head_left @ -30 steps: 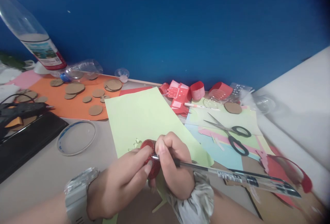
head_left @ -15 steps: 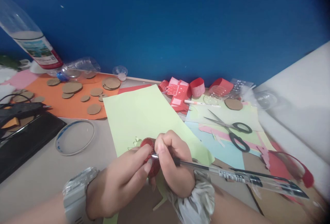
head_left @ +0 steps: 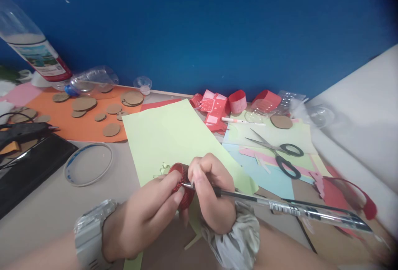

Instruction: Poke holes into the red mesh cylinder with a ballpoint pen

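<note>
My left hand (head_left: 152, 208), with a grey watch at its wrist, pinches a small red patterned paper ring (head_left: 187, 198). In my right hand (head_left: 213, 193) is a clear-barrelled ballpoint pen (head_left: 280, 208), its barrel pointing back to the right. The pen's metal tip is at the red ring, by my left thumb and forefinger; whether it touches, I cannot tell. Beneath both hands lies a light green sheet (head_left: 168, 133). A few small green paper scraps (head_left: 163, 169) rest on it, just beyond the red ring.
Scissors (head_left: 276, 150) lie part open on coloured paper at right. Cardboard discs (head_left: 83, 103) rest on an orange sheet (head_left: 66, 123) at left, near a roll of tape (head_left: 88, 164) and a glue gun (head_left: 25, 133). A bottle (head_left: 34, 46) stands behind. Red paper pieces (head_left: 214, 110) lie by the blue wall.
The pen tip has shifted slightly away from my left fingertips and shows more clearly. Both hands keep their hold, and the whole view has moved a little.
</note>
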Available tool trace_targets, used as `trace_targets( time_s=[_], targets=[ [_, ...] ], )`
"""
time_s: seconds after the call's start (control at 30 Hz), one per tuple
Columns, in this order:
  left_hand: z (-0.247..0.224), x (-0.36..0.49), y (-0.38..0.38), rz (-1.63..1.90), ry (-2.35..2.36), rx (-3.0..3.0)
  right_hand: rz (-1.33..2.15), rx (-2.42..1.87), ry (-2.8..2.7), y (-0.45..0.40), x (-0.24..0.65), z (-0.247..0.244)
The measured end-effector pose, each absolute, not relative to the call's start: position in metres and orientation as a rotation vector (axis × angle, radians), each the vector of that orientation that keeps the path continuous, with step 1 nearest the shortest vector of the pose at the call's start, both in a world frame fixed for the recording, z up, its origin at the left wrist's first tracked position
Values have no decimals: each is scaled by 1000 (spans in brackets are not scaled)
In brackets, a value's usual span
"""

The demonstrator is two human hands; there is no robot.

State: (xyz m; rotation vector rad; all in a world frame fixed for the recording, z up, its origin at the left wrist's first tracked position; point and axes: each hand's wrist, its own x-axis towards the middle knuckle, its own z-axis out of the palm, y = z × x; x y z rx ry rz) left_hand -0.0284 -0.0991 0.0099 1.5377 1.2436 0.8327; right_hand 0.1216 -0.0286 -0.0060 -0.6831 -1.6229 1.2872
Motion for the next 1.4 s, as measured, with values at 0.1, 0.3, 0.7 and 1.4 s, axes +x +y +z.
trace_targets(
  time_s=[0.1, 0.3, 0.7, 1.4],
  targets=[
    [9, -29, -96, 781, 1259, 1425, 1323, -670, -1564, -29, 121, -6],
    [7, -33, -90, 739, 1300, 1369, 1373, -619, -1461, -26, 120, -9],
    [7, -33, -98, 756, 1247, 1420, 1377, -681, -1595, -24, 122, -6],
    [9, -33, -94, 735, 1243, 1477, 1326, -666, -1647, -24, 124, -4]
  ],
)
